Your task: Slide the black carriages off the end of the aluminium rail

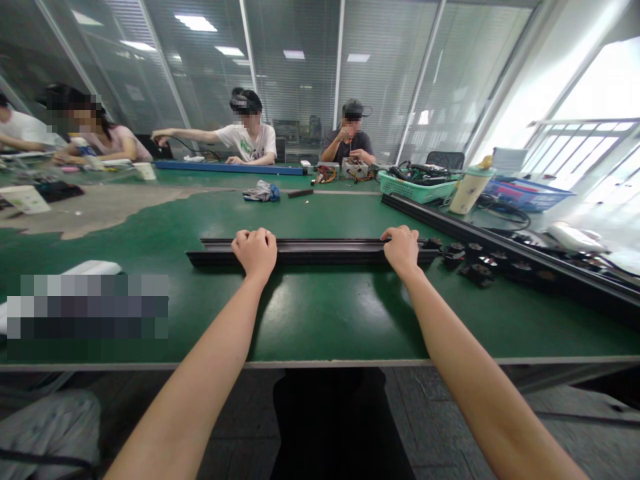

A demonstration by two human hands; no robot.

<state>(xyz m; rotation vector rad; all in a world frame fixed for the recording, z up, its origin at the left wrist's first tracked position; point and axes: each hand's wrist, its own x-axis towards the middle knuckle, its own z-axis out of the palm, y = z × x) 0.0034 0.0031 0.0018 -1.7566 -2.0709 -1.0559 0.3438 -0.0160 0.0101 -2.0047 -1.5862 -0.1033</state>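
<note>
A long black channel-shaped rail (pixel 330 252) lies crosswise on the green table in front of me. My left hand (pixel 256 252) is closed over it near its left end, fingers curled round the far side. Closer to the right end, my right hand (pixel 401 248) grips the same rail, its fingers bent over the top. The fingertips of both hands are partly hidden behind the rail. Just past the rail's right end sit several small black parts (pixel 475 263) with shiny spots.
A longer black rail (pixel 500 243) runs diagonally along the right side. Behind it stand a green basket (pixel 417 189) of cables, a cream tumbler (pixel 470 190) and a blue basket (pixel 533 193). A crumpled cloth (pixel 261 191) lies mid-table. Several people sit across the table, near a blue bar (pixel 230 169).
</note>
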